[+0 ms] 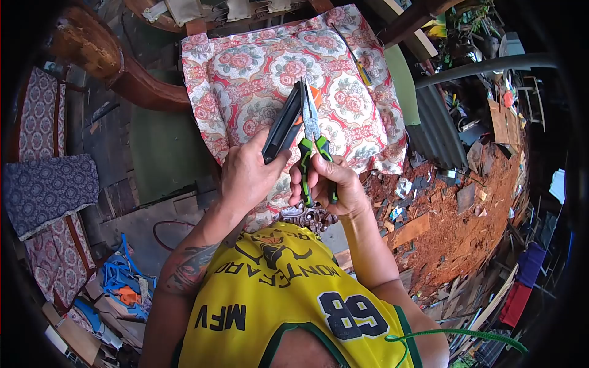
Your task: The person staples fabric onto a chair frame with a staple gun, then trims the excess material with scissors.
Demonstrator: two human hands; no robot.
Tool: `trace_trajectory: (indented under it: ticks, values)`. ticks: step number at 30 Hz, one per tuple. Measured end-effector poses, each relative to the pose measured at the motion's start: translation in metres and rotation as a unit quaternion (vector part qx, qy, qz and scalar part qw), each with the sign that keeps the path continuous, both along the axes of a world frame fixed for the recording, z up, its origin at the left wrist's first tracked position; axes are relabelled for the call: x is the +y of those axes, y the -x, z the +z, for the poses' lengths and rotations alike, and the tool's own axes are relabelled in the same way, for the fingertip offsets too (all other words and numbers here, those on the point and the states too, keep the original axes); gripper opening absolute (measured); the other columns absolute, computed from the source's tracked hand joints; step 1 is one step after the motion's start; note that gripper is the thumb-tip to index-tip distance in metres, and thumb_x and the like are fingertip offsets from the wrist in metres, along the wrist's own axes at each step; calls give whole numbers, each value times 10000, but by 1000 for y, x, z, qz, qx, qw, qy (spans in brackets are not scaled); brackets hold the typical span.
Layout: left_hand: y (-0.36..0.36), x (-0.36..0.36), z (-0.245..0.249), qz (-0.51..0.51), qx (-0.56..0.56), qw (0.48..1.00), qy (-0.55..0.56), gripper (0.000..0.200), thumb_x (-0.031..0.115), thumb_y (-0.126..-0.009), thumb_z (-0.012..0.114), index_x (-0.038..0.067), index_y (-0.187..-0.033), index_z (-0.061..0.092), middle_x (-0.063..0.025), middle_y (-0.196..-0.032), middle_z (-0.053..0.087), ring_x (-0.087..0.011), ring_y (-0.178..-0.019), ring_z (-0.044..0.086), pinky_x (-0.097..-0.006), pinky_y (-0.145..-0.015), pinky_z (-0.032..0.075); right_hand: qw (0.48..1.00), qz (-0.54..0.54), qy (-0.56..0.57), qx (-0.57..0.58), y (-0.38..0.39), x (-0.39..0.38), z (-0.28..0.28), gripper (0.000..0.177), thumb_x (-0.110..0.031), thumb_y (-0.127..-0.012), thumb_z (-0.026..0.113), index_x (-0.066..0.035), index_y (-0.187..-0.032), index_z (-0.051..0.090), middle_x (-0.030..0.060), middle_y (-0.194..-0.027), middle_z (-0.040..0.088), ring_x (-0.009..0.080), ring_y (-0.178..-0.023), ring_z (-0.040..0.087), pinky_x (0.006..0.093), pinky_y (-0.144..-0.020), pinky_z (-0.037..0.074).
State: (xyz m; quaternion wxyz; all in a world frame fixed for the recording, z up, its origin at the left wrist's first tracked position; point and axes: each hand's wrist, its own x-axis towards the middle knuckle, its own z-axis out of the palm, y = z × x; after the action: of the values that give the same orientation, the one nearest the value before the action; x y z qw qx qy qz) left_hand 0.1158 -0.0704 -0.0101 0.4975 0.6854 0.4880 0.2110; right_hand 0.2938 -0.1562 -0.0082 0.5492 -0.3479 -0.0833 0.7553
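Two-handed, working close in front of the chest. Wrapping the right hand (328, 184) tight round the green-and-black handles of the pliers (313, 132), handles squeezed nearly together, nose pointing up and away. Clamping the left hand (248, 175) round the lower end of a black tool (283, 122), thumb across its edge, tilting it so the upper end is sitting just beside the plier nose; not telling whether metal is touching metal there. Holding both things in the air over a floral cushion (257, 67), with an orange bit showing behind the nose. Probably picking at something at the top of the black tool with the plier tips. Next move likely calling for a steady left grip and fine aiming of the tips. Further out: carved wood (307, 216) under the wrists, yellow jersey (276, 294) below, patterned cloth (49, 190) on the left, red dirt (454, 239) strewn with scraps on the right.
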Motion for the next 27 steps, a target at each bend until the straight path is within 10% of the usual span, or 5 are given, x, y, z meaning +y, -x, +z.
trace_trajectory:
  ticks: [5, 17, 20, 25, 27]
  values:
    - [-5, -6, -1, 6, 14, 1000, 1, 311, 96, -926, 762, 17, -1219, 694, -104, -866, 781, -132, -747, 746, -330, -657, 555, 998, -17, 1, 54, -2, -4, 0, 459, -289, -1047, 642, -16, -683, 579, 190, -850, 677, 265, -686, 642, 375, -548, 527]
    - [-24, -25, -1, 25, 77, 993, -87, 293, 192, -913, 759, 41, -1153, 686, -182, -749, 732, -371, -716, 748, -462, -623, 554, 844, 93, 121, -515, -19, -7, 43, 444, -317, -1008, 713, 34, -741, 669, 55, -555, 563, 128, -477, 541, 351, -466, 429]
    - [-30, -32, -10, 26, 92, 992, -85, 338, 190, -901, 745, 21, -1181, 660, -236, -743, 711, -439, -729, 722, -527, -654, 549, 713, 154, 114, -675, -19, -7, 60, 362, -226, -988, 675, 101, -833, 691, 237, -638, 625, 306, -514, 626, 434, -548, 502]
    - [-43, -41, -11, 28, 103, 989, -105, 310, 164, -890, 745, -6, -1137, 669, -226, -743, 710, -440, -719, 721, -528, -644, 549, 659, 119, 93, -737, -29, -22, 49, 242, -135, -913, 656, 95, -861, 712, 308, -796, 676, 441, -747, 701, 496, -692, 553]
    - [-45, -42, -11, 26, 114, 987, -107, 297, 159, -886, 749, -20, -1110, 671, -221, -742, 710, -437, -712, 722, -527, -641, 550, 550, 115, 35, -826, -36, -27, 39, 238, -151, -893, 662, 77, -844, 705, 292, -849, 681, 445, -794, 701, 499, -755, 571]
